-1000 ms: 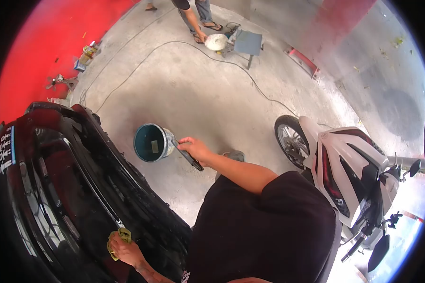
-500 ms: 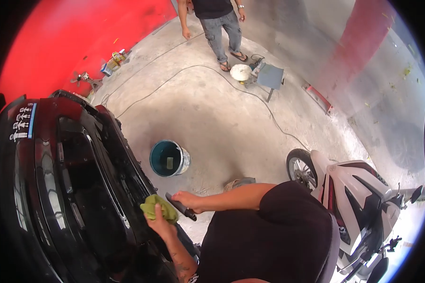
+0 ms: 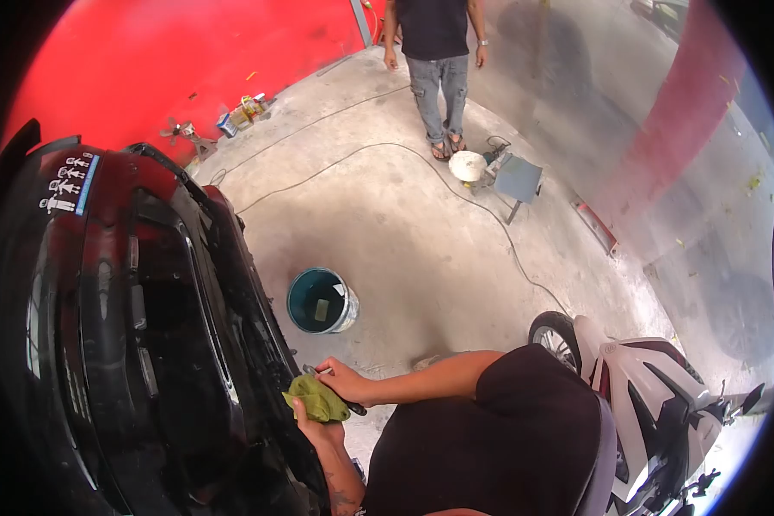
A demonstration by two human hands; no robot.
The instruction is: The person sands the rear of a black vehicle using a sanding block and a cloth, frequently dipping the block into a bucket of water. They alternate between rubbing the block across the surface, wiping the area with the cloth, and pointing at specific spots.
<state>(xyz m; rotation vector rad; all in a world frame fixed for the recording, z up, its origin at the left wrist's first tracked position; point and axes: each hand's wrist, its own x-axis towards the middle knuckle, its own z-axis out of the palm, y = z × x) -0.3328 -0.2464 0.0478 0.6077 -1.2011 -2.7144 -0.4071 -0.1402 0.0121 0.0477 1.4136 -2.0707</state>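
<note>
My left hand (image 3: 320, 428) is closed around a green cloth (image 3: 318, 397) beside the edge of the dark car (image 3: 172, 344). A slim black object (image 3: 355, 408) is in my right hand (image 3: 346, 383), its fingers closed on the upper end. The cloth lies against this object and covers its middle, so only its two ends show. Both hands are close together at the car's side.
A bucket (image 3: 349, 310) with liquid and a pale block stands on the concrete floor (image 3: 387, 224). A white motorcycle (image 3: 641, 378) is at the right. Further off are a person (image 3: 439, 77), a round white pad (image 3: 467, 166), a small grey stool (image 3: 518, 179) and a long cable (image 3: 318, 175).
My right hand and the black object have come against the cloth, which now covers part of the object. The view has shifted, and the person further off stands with feet closer together.
</note>
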